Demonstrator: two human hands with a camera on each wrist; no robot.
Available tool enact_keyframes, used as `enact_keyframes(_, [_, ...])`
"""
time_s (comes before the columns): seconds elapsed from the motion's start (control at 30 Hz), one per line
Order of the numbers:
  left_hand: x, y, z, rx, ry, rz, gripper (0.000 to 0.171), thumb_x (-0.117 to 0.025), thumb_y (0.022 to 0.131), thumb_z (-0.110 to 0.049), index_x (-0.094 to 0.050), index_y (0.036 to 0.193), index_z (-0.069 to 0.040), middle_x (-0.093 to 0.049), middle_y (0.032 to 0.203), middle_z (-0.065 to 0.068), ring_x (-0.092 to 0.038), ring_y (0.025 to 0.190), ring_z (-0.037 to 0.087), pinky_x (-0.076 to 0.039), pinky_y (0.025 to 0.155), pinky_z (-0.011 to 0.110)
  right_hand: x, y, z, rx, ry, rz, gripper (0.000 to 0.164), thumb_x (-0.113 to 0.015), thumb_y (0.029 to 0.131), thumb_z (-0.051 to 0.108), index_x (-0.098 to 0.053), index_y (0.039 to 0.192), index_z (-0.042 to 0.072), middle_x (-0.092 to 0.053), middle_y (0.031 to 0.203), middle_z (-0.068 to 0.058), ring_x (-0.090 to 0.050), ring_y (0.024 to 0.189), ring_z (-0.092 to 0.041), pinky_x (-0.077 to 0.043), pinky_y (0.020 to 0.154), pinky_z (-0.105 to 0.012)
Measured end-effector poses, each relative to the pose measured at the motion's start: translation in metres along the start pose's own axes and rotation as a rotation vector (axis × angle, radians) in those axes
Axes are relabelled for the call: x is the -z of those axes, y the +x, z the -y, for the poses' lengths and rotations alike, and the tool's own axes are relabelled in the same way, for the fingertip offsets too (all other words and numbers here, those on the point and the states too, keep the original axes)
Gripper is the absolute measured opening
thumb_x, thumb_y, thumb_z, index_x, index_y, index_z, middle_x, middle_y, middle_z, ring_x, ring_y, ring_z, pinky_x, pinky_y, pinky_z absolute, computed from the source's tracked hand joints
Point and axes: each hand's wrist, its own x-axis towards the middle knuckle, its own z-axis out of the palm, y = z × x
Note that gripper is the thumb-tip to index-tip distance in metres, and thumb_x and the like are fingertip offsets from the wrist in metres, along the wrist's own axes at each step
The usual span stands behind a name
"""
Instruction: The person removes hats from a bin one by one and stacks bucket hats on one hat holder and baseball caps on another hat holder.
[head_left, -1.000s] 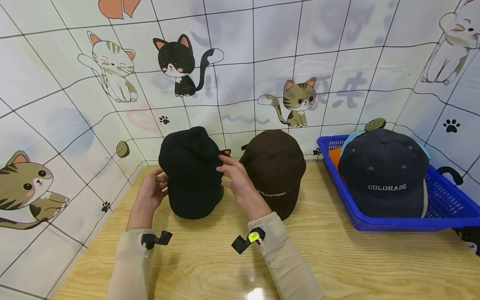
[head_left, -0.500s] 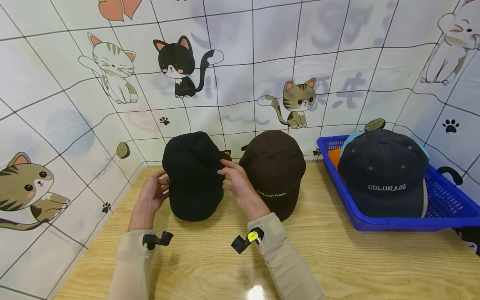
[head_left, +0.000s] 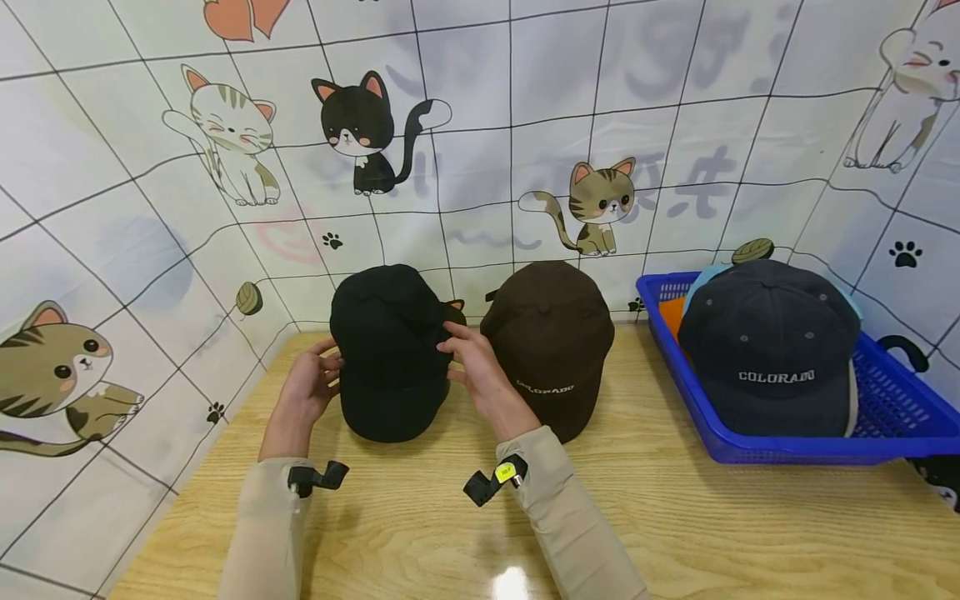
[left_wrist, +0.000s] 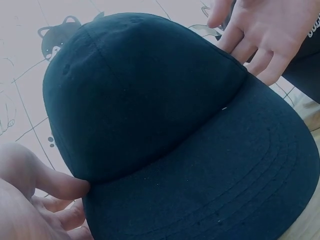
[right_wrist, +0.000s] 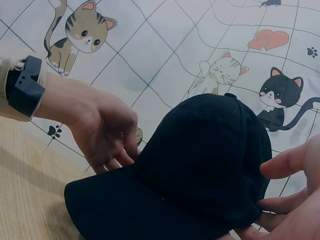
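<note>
A plain black baseball cap (head_left: 390, 350) faces forward at the left of the table, crown up, its brim toward the person. My left hand (head_left: 303, 383) grips its left side; in the left wrist view the thumb (left_wrist: 70, 186) lies at the join of crown and brim, and the other fingers pass behind the edge. On the opposite side my right hand (head_left: 483, 375) holds the cap lightly, its fingertips (right_wrist: 272, 170) at the crown and lower edge. Some fingertips are hidden behind the cloth.
A brown cap (head_left: 547, 333) with lettering stands close to the right hand. Farther right, a blue plastic basket (head_left: 705, 433) holds a dark cap (head_left: 772, 333) marked COLORADO, with light blue and orange cloth behind it. A cat-patterned wall (head_left: 480, 125) rises behind.
The black cap's top has come down slightly and its crown looks rounder and smoother. Both hands have shifted a little to the right with it.
</note>
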Motion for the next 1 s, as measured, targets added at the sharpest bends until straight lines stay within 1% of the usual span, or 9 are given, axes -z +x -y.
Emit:
enact_keyframes(0.1, [0.001, 0.001, 0.001, -0.004, 0.015, -0.001, 0.053, -0.034, 0.102, 0.004, -0.036, 0.15, -0.018, -0.06, 0.097, -0.011, -0.057, 0.088, 0.007, -0.035, 0.102, 0.035, 0.001, 0.0, -0.001, 0.001, -0.001, 0.005, 0.062, -0.057, 0.097, 0.009, -0.043, 0.157, 0.011, -0.022, 0.17, -0.015, -0.032, 0.153, -0.042, -0.032, 0.121, -0.059])
enact_keyframes(0.17, [0.002, 0.001, 0.001, -0.004, 0.014, -0.004, 0.057, -0.033, 0.101, 0.005, -0.032, 0.155, -0.017, -0.061, 0.096, -0.011, -0.057, 0.093, 0.007, -0.034, 0.102, 0.035, 0.001, 0.001, -0.002, 0.005, -0.004, 0.013, 0.062, -0.057, 0.097, 0.009, -0.043, 0.157, 0.01, -0.023, 0.17, -0.016, -0.031, 0.153, -0.043, -0.033, 0.121, -0.059])
enact_keyframes(0.33, [0.002, 0.002, 0.001, -0.004, -0.027, -0.01, 0.066, -0.032, 0.099, 0.009, -0.027, 0.159, -0.016, -0.062, 0.094, -0.011, -0.057, 0.094, 0.008, -0.034, 0.101, 0.034, 0.002, 0.002, -0.004, -0.009, -0.025, 0.029, 0.064, -0.058, 0.097, 0.011, -0.041, 0.158, 0.014, -0.022, 0.17, -0.015, -0.027, 0.153, -0.044, -0.032, 0.122, -0.058])
enact_keyframes(0.5, [0.005, 0.0, -0.001, -0.008, -0.105, -0.011, 0.067, -0.032, 0.1, 0.011, -0.03, 0.155, -0.025, -0.053, 0.12, -0.005, -0.059, 0.093, 0.007, -0.033, 0.102, 0.033, 0.003, 0.001, -0.003, -0.035, -0.074, 0.059, 0.069, -0.06, 0.096, 0.013, -0.037, 0.16, 0.023, -0.02, 0.17, -0.014, -0.032, 0.149, -0.041, -0.035, 0.122, -0.056])
enact_keyframes(0.6, [0.008, -0.001, -0.002, -0.011, -0.143, -0.028, 0.066, -0.032, 0.1, 0.012, -0.034, 0.151, -0.029, -0.048, 0.127, -0.003, -0.06, 0.089, 0.006, -0.034, 0.1, 0.032, 0.003, 0.002, -0.002, -0.038, -0.104, 0.088, 0.072, -0.06, 0.096, 0.013, -0.034, 0.162, 0.025, -0.02, 0.17, -0.012, -0.033, 0.15, -0.041, -0.037, 0.121, -0.055])
enact_keyframes(0.7, [0.009, 0.0, -0.002, -0.008, -0.146, -0.039, 0.067, -0.031, 0.1, 0.012, -0.034, 0.153, -0.028, -0.047, 0.129, -0.003, -0.06, 0.088, 0.006, -0.033, 0.101, 0.032, 0.003, 0.001, -0.002, -0.037, -0.113, 0.109, 0.073, -0.06, 0.096, 0.014, -0.032, 0.162, 0.026, -0.018, 0.171, -0.011, -0.033, 0.15, -0.041, -0.04, 0.118, -0.055])
enact_keyframes(0.8, [0.01, 0.002, 0.0, 0.009, -0.123, -0.034, 0.07, -0.031, 0.1, 0.011, -0.03, 0.159, -0.026, -0.046, 0.13, -0.004, -0.059, 0.092, 0.006, -0.031, 0.106, 0.033, 0.003, 0.001, -0.003, -0.05, -0.095, 0.114, 0.071, -0.06, 0.097, 0.013, -0.033, 0.162, 0.026, -0.016, 0.171, -0.011, -0.031, 0.151, -0.042, -0.045, 0.115, -0.054])
enact_keyframes(0.9, [0.011, 0.003, 0.002, 0.038, -0.101, -0.023, 0.072, -0.03, 0.1, 0.01, -0.023, 0.163, -0.024, -0.046, 0.13, -0.005, -0.058, 0.095, 0.005, -0.03, 0.11, 0.034, 0.003, 0.0, -0.004, -0.063, -0.063, 0.11, 0.068, -0.059, 0.098, 0.011, -0.036, 0.16, 0.026, -0.019, 0.168, -0.014, -0.03, 0.15, -0.042, -0.048, 0.112, -0.054])
enact_keyframes(1.0, [0.011, 0.006, 0.005, 0.056, -0.103, -0.013, 0.071, -0.03, 0.101, 0.009, -0.021, 0.164, -0.023, -0.046, 0.13, -0.005, -0.059, 0.095, 0.005, -0.031, 0.109, 0.033, 0.004, 0.0, -0.004, -0.068, -0.043, 0.104, 0.064, -0.057, 0.098, 0.01, -0.038, 0.157, 0.025, -0.023, 0.164, -0.016, -0.032, 0.146, -0.04, -0.048, 0.112, -0.052])
